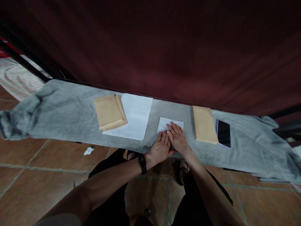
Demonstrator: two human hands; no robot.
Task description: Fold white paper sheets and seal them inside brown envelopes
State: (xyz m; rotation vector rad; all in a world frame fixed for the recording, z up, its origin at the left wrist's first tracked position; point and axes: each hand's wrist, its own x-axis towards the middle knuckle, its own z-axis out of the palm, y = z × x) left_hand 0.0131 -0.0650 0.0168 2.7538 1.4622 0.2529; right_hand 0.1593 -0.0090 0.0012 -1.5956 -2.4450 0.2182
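A small folded white sheet of paper (166,123) lies on the grey cloth-covered table (70,116). My left hand (160,149) rests flat on the paper's near edge with fingers stretched out; a black band sits on that wrist. My right hand (178,138) lies flat on the paper too, its fingers spread over the sheet and partly overlapping my left hand. Neither hand grips anything. Most of the paper's near half is hidden under the hands.
A stack of tan envelopes (109,111) lies on a large white sheet (136,117) to the left. Another tan envelope stack (204,124) and a black phone (223,133) lie to the right. A dark red curtain (164,47) hangs behind. A paper scrap (88,151) lies on the tiled floor.
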